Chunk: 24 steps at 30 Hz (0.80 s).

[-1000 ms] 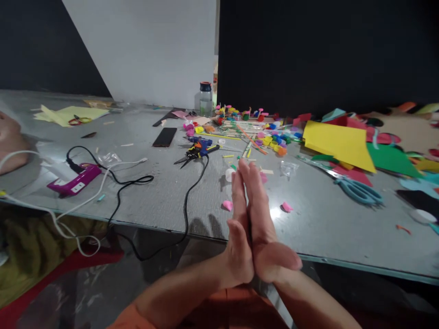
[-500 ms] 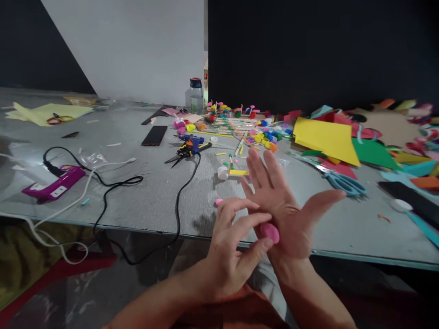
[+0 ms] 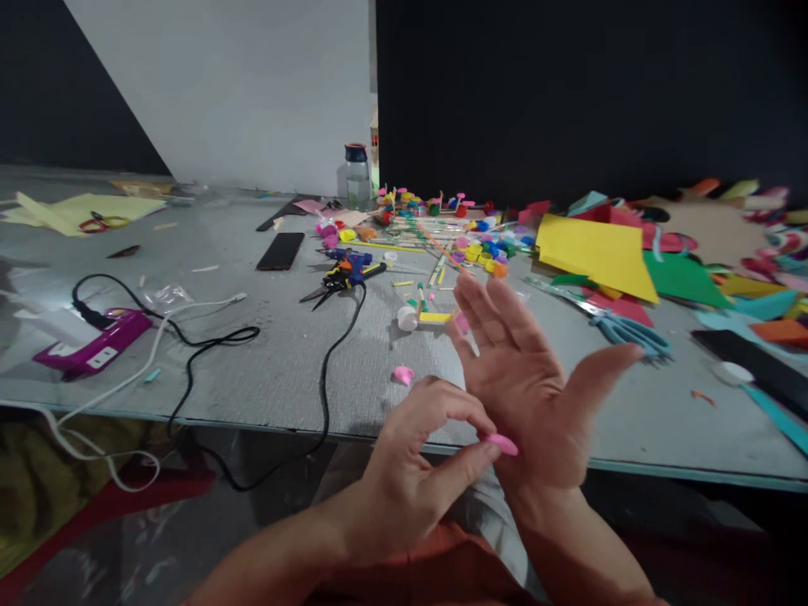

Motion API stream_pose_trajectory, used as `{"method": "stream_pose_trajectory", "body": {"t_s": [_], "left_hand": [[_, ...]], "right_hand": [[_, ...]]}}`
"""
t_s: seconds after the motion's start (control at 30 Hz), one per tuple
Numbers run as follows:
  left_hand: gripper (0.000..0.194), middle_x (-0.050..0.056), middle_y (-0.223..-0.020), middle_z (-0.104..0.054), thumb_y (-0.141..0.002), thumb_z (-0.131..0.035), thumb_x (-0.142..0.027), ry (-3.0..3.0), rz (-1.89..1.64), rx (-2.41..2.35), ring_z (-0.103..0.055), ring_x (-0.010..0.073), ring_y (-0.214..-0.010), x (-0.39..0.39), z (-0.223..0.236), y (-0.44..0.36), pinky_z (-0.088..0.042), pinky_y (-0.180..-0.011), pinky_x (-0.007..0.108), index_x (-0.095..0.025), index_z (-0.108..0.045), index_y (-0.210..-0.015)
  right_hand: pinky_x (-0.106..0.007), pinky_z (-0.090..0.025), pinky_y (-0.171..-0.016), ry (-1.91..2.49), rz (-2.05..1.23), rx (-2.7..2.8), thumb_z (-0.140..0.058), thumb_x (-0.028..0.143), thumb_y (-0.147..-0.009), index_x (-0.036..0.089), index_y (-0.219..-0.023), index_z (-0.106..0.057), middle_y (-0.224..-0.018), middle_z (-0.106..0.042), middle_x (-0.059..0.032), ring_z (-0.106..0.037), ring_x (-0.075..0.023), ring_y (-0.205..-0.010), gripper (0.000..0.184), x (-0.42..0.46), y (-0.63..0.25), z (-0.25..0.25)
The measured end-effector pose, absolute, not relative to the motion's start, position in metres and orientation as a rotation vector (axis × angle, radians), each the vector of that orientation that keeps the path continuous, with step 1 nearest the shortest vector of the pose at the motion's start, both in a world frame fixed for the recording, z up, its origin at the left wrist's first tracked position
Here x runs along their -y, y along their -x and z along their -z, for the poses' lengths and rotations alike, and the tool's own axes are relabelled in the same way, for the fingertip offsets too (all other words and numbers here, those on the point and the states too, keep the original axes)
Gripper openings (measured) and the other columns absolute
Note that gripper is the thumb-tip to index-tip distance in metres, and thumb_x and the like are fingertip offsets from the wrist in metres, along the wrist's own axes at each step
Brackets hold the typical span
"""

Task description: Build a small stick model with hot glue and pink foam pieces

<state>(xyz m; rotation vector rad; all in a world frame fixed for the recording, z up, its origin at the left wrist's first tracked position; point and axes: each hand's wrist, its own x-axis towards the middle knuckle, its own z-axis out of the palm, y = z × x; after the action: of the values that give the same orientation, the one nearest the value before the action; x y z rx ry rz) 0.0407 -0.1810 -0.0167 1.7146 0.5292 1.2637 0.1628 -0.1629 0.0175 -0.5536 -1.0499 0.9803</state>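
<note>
From my head camera, I see my left hand (image 3: 489,442) pinching a pink disc (image 3: 505,445) between thumb and fingertips, the gap closed down to the disc's thin edge. I judge that I grip it by the rim so that its flat face is spared and its far end juts free toward my other palm. My right hand (image 3: 527,383) is spread wide and holds nothing, palm up, thumb out to the side; it seems to serve as a backing just under and beside the disc. Whether the disc touches that palm, I cannot tell.

Just beyond my left hand, a pink piece (image 3: 403,375) lies loose on the tabletop (image 3: 284,370). Farther out in the same direction, a white round piece (image 3: 407,318) sits at the end of a yellow strip (image 3: 435,318). Beyond my left hand and to its left lies a blue glue gun (image 3: 358,265), its black cord (image 3: 325,379) trailing back left of that hand, probably so it is clear of my work. Right of my right hand, blue scissors (image 3: 631,335) lie with their handles toward me, which likely makes them easy to grab.
</note>
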Motion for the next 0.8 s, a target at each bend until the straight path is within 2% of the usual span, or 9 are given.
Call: {"method": "stream_pose_trajectory", "body": {"t_s": [0.1, 0.2, 0.27, 0.33, 0.43, 0.53, 0.63, 0.8], "left_hand": [[0.012, -0.002, -0.09, -0.067, -0.088, -0.074, -0.021, -1.342, -1.236, -0.567, -0.062, 0.0095, -0.085, 0.18, 0.019, -0.044, -0.05, -0.082, 0.022, -0.023, -0.068, -0.097], [0.012, -0.004, -0.089, -0.069, -0.087, -0.075, -0.023, -1.06, -1.262, -0.521, -0.063, 0.0065, -0.081, 0.177, 0.021, -0.05, -0.051, -0.077, 0.017, -0.025, -0.071, -0.099], [0.007, -0.004, -0.086, -0.07, -0.089, -0.074, -0.024, -0.963, -1.277, -0.491, -0.065, 0.0062, -0.08, 0.176, 0.021, -0.053, -0.051, -0.079, 0.017, -0.024, -0.072, -0.095], [0.004, -0.003, -0.083, -0.071, -0.088, -0.074, -0.024, -0.906, -1.279, -0.481, -0.065, 0.0069, -0.08, 0.175, 0.02, -0.056, -0.052, -0.081, 0.019, -0.022, -0.071, -0.09], [0.005, -0.002, -0.082, -0.07, -0.086, -0.076, -0.023, -0.855, -1.249, -0.499, -0.064, 0.008, -0.079, 0.175, 0.02, -0.057, -0.052, -0.078, 0.02, -0.021, -0.071, -0.088], [0.01, -0.001, -0.082, -0.068, -0.086, -0.075, -0.029, -0.896, -1.193, -0.505, -0.06, 0.0093, -0.076, 0.175, 0.021, -0.053, -0.051, -0.074, 0.021, -0.02, -0.072, -0.089], [0.017, 0.002, -0.089, -0.07, -0.09, -0.069, -0.034, -1.033, -1.191, -0.443, -0.062, 0.0121, -0.083, 0.175, 0.022, -0.047, -0.053, -0.08, 0.024, -0.021, -0.072, -0.1], [0.017, 0.001, -0.096, -0.069, -0.091, -0.069, -0.028, -1.216, -1.224, -0.555, -0.064, 0.0111, -0.086, 0.172, 0.015, -0.041, -0.053, -0.081, 0.024, -0.023, -0.066, -0.107]], "right_hand": [[-0.054, -0.039, -0.114, 0.557, -0.957, 0.919, -0.022, 0.069, -0.1, 0.036, -0.108, -0.074, -0.135, -0.066, -0.0012, -0.051, -0.0262, -0.138, 0.062, 0.163, -0.171, -0.016], [-0.049, -0.045, -0.106, 0.612, -0.8, 0.991, -0.043, 0.058, -0.101, 0.03, -0.101, -0.074, -0.115, -0.071, -0.0041, -0.064, -0.0254, -0.114, 0.043, 0.172, -0.181, -0.006], [-0.044, -0.047, -0.1, 0.737, -0.682, 1.218, -0.062, 0.047, -0.095, 0.027, -0.103, -0.074, -0.102, -0.071, -0.0044, -0.065, -0.024, -0.102, 0.024, 0.183, -0.187, 0.003], [-0.039, -0.047, -0.092, 0.892, -0.62, 1.421, -0.072, 0.032, -0.09, 0.028, -0.103, -0.074, -0.101, -0.069, -0.0038, -0.063, -0.0235, -0.101, 0.014, 0.194, -0.192, 0.01], [-0.037, -0.046, -0.087, 1.019, -0.583, 1.487, -0.072, 0.019, -0.09, 0.031, -0.098, -0.073, -0.102, -0.069, -0.0023, -0.062, -0.0222, -0.102, 0.015, 0.204, -0.197, 0.012], [-0.036, -0.048, -0.083, 1.043, -0.677, 1.45, -0.069, 0.021, -0.092, 0.03, -0.093, -0.072, -0.097, -0.069, -0.0021, -0.064, -0.0206, -0.095, 0.009, 0.204, -0.201, 0.007], [-0.032, -0.05, -0.076, 1.056, -0.828, 1.396, -0.07, 0.026, -0.093, 0.027, -0.09, -0.073, -0.088, -0.071, -0.0008, -0.065, -0.0172, -0.082, 0.005, 0.2, -0.206, 0.003], [-0.025, -0.053, -0.067, 1.059, -0.922, 1.354, -0.075, 0.03, -0.089, 0.025, -0.085, -0.074, -0.077, -0.071, 0.0004, -0.066, -0.0135, -0.071, 0.006, 0.196, -0.211, 0.0]]}}
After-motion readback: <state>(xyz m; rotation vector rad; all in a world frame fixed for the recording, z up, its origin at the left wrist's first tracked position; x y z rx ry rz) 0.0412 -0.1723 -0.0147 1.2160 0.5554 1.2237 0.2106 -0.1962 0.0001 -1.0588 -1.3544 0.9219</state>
